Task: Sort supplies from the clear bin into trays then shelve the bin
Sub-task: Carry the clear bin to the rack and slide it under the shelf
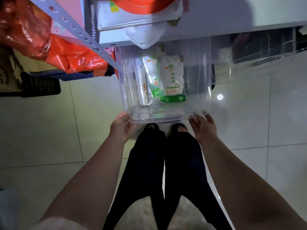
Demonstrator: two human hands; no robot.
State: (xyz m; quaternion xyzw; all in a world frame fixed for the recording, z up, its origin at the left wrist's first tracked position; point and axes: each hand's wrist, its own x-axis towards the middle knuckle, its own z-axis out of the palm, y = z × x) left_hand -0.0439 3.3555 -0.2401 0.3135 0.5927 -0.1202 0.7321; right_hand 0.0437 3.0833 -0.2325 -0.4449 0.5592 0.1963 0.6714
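A clear plastic bin hangs in front of me over the tiled floor, its far end under the shelf. Inside lie several white, green and orange supply packets and a dark flat item. My left hand grips the bin's near left corner, fingers curled under the rim. At the near right corner my right hand curls its fingers over the rim.
A grey perforated shelf post slants at upper left, with orange plastic bags and dark blue crates beside it. White boxes sit on the shelf above. Another clear container stands at right. My legs and sandalled feet are below the bin.
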